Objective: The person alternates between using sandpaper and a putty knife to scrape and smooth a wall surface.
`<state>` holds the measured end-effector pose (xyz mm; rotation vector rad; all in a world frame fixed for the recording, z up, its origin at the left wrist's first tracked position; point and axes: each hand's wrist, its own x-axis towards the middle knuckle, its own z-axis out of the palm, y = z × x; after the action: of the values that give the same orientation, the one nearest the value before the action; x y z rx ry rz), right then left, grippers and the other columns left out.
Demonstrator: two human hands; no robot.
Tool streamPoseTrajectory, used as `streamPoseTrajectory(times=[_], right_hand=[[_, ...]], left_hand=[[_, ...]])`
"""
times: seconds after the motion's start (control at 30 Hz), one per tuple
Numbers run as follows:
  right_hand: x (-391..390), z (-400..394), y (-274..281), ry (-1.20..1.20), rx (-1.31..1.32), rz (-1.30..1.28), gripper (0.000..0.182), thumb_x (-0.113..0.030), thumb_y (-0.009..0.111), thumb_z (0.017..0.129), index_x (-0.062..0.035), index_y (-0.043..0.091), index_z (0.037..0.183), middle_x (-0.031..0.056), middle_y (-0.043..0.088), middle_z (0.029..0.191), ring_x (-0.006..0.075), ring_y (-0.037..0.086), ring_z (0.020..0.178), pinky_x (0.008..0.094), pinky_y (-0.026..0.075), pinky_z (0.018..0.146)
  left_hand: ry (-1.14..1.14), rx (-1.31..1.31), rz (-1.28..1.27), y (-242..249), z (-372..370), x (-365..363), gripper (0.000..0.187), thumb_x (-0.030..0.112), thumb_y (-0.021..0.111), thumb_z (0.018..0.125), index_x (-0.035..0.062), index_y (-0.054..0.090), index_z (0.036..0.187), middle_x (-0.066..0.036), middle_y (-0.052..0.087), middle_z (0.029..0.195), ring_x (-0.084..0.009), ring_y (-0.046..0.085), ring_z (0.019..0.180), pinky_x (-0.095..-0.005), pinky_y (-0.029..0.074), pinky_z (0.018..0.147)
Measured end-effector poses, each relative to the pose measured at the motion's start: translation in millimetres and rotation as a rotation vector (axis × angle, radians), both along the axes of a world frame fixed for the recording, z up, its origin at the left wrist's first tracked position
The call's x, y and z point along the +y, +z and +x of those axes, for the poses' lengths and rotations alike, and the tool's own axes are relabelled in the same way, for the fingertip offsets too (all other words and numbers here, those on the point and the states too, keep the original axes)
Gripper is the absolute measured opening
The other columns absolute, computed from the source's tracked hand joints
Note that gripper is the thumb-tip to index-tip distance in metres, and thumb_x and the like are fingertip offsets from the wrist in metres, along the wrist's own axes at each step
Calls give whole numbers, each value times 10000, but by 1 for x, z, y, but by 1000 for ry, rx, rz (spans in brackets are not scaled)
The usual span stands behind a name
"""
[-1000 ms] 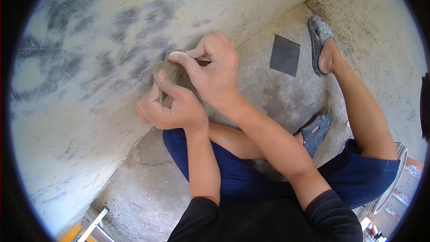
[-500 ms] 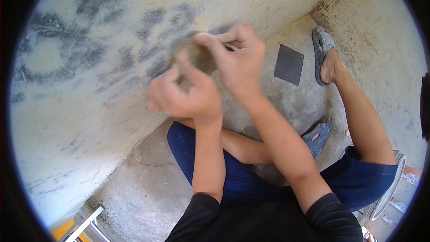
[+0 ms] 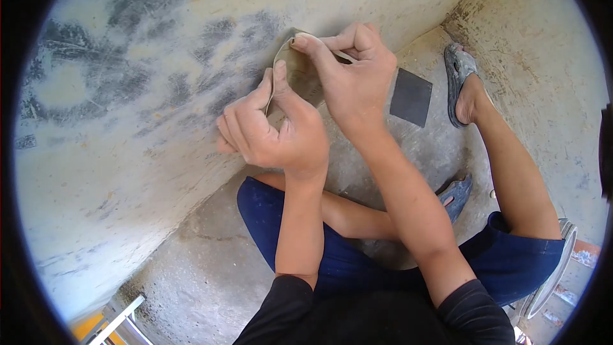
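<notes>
A bent sheet of sandpaper (image 3: 301,75), its brownish back with faint print facing me, is held up between my hands close to the wall (image 3: 147,89). My left hand (image 3: 276,124) pinches its left edge between thumb and fingers. At the top edge, my right hand (image 3: 359,75) grips it with thumb and curled fingers. Pale dust coats the fingertips of both hands. Behind the sheet, the wall has scuffed dark grey patches on a cream surface. A dark square sheet (image 3: 411,98) lies flat on the concrete floor, right of my right hand.
My bent legs in blue shorts (image 3: 357,255) frame the concrete floor (image 3: 217,243). One sandal (image 3: 461,83) rests near the wall corner, another (image 3: 456,197) lower down. A round pale rim (image 3: 554,275) stands at lower right, and a metal frame (image 3: 120,321) at lower left.
The blurred motion of both hands has stopped. My right hand has shifted slightly right, and the sandpaper now shows sharply as a curved sheet.
</notes>
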<state>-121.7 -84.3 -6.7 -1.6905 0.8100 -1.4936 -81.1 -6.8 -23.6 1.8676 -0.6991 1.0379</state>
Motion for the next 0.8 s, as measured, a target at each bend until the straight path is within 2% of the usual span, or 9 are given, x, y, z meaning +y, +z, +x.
streamPoseTrajectory(times=[0.07, 0.17, 0.27, 0.33, 0.43, 0.5, 0.63, 0.7, 0.8], right_hand=[[8, 6, 3, -16, -36, -156, 250, -89, 907, 725, -44, 675, 646, 12, 580, 651, 97, 506, 684, 268, 421, 586], [4, 8, 7, 5, -9, -242, 346, -161, 916, 664, -104, 585, 583, 3, 562, 610, 221, 518, 696, 374, 368, 729], [-12, -3, -3, -18, 3, -167, 354, -163, 914, 670, -104, 577, 578, 7, 571, 612, 220, 528, 699, 374, 373, 730], [-4, -2, 3, 54, -26, 1, 353, -163, 918, 663, -104, 580, 579, 3, 583, 621, 218, 536, 713, 378, 374, 747], [6, 8, 6, 90, -171, 36, 361, -145, 926, 647, -99, 575, 576, 3, 582, 617, 209, 528, 695, 374, 376, 713], [3, 8, 9, -3, 16, -310, 364, -138, 932, 636, -101, 574, 582, 4, 574, 614, 210, 531, 697, 379, 371, 694], [-5, -1, 5, -10, -34, -206, 362, -146, 927, 646, -109, 571, 594, 5, 561, 615, 215, 528, 707, 382, 353, 709], [-5, -3, 9, 37, -16, -86, 356, -156, 918, 657, -120, 568, 601, 1, 557, 625, 222, 524, 725, 387, 329, 748], [5, 7, 12, -30, -1, -338, 321, -128, 920, 678, -84, 609, 610, 8, 528, 606, 184, 481, 648, 336, 387, 686]], left_hand=[[-13, 42, -128, -3, -2, 4, 283, 185, 788, 938, 4, 610, 813, -106, 619, 830, -207, 593, 765, -356, 510, 675], [5, 148, -210, -6, -2, 0, 289, 190, 793, 935, 7, 597, 828, -88, 610, 819, -184, 593, 772, -344, 519, 669], [-76, 178, -206, -5, -3, -7, 285, 190, 781, 946, 10, 593, 830, -87, 612, 817, -171, 581, 765, -334, 518, 663], [-9, -29, 12, 2, -4, -1, 278, 182, 775, 950, 12, 590, 832, -86, 615, 817, -160, 590, 763, -329, 534, 660], [0, 92, -132, 5, -4, 8, 287, 168, 793, 930, 12, 586, 807, -91, 615, 812, -198, 598, 754, -353, 498, 671], [-6, 233, -288, 4, -3, 4, 306, 166, 812, 909, 11, 584, 776, -97, 618, 814, -231, 589, 758, -361, 452, 689], [-31, 57, -97, 4, -3, 1, 303, 161, 811, 910, 12, 584, 776, -90, 611, 809, -219, 603, 769, -364, 483, 698], [-50, 15, -46, 8, -5, 1, 270, 152, 828, 887, 69, 588, 795, -22, 561, 768, -210, 545, 770, -375, 387, 773], [-51, 158, -275, 3, -3, 6, 254, 136, 823, 887, 65, 591, 814, -27, 573, 788, -223, 545, 758, -369, 390, 747]])
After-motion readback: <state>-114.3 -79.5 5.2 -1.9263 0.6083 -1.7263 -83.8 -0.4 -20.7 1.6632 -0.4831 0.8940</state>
